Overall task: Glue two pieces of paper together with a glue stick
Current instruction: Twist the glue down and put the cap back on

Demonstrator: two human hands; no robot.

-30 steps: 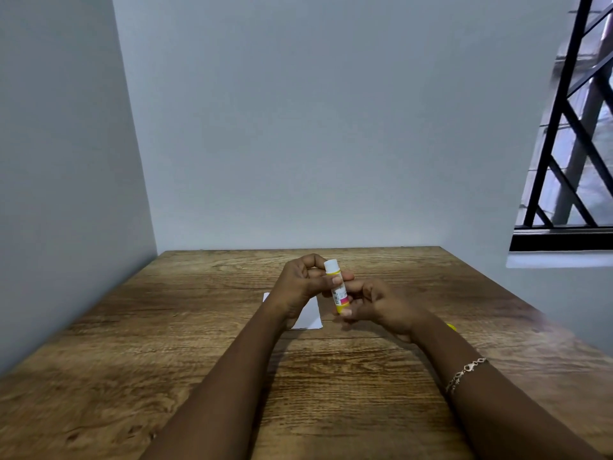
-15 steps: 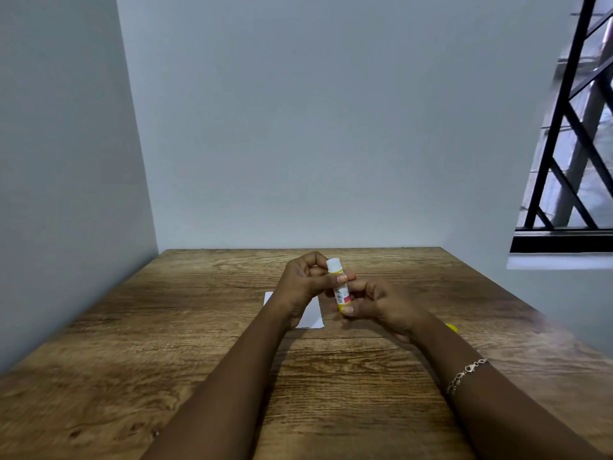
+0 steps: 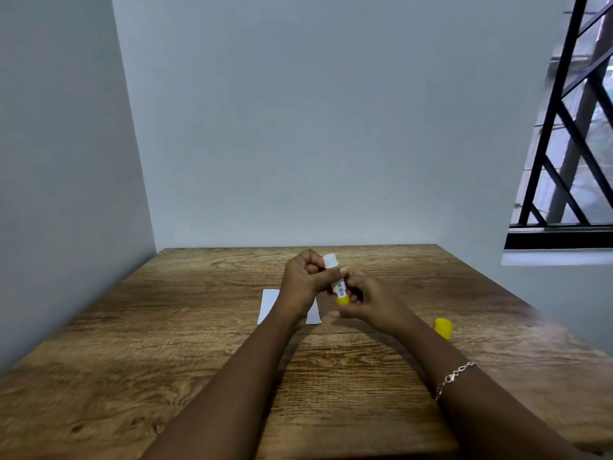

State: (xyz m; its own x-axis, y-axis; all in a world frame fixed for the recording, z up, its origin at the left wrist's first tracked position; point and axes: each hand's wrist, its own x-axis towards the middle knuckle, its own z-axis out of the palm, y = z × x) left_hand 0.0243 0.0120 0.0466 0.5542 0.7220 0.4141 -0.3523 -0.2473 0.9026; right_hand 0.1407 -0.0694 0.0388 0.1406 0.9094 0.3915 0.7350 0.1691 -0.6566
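An uncapped glue stick [image 3: 337, 283] with a white top and a yellow base stands nearly upright above the middle of the wooden table [image 3: 166, 343]. My left hand [image 3: 303, 283] grips its upper body. My right hand [image 3: 368, 300] pinches the yellow base with its fingertips. White paper [image 3: 270, 302] lies flat on the table under my left hand, and the hand and wrist hide most of it. I cannot tell whether it is one sheet or two. The yellow cap [image 3: 443, 328] lies on the table to the right of my right forearm.
Grey walls close off the table's far edge and left side. A window with black bars [image 3: 570, 127] is in the wall at the upper right. A bracelet [image 3: 452, 378] is on my right wrist.
The glue stick has risen slightly and stands a little more upright in both hands. The view has shifted so that the yellow cap on the right shows more fully.
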